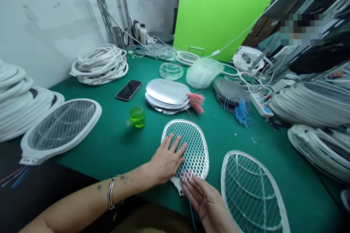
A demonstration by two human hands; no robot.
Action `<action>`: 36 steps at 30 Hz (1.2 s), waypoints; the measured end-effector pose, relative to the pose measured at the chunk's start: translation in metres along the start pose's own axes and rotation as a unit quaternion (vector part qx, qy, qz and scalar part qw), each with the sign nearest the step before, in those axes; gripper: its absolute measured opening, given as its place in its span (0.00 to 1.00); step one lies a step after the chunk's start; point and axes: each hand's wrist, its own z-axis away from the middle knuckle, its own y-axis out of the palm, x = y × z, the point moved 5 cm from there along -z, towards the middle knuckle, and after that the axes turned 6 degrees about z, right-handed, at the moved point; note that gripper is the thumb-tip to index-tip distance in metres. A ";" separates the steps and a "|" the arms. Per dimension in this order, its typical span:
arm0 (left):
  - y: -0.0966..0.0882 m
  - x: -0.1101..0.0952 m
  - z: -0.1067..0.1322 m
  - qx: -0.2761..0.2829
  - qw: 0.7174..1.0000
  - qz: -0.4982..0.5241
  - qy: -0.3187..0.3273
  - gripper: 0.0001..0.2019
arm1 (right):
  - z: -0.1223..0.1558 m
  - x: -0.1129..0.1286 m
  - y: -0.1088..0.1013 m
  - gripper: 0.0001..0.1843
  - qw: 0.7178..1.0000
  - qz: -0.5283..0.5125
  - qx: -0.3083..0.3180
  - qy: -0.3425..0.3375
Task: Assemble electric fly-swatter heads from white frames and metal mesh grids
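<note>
A white oval racket frame with a diamond mesh (191, 142) lies flat on the green table (115, 142) in front of me. My left hand (166, 160) rests open on its left side, fingers spread flat over the mesh. My right hand (203, 198) is at the frame's near end, by the neck, with its fingers held together against the mesh; a thin blue wire (190, 204) runs down past them. A second white frame with a ringed guard (251, 193) lies just to the right of that hand.
A stack of silver mesh sheets with red wires (169, 96), a darker stack with blue wires (232, 96), a green cup (137, 116), a phone (128, 90) and a finished racket head (61, 127) lie on the table. Piles of white frames (100, 63) line both sides.
</note>
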 end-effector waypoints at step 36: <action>0.015 -0.083 0.089 -0.245 0.925 0.083 0.277 0.04 | -0.050 0.064 0.027 0.42 0.295 0.811 0.302 -0.405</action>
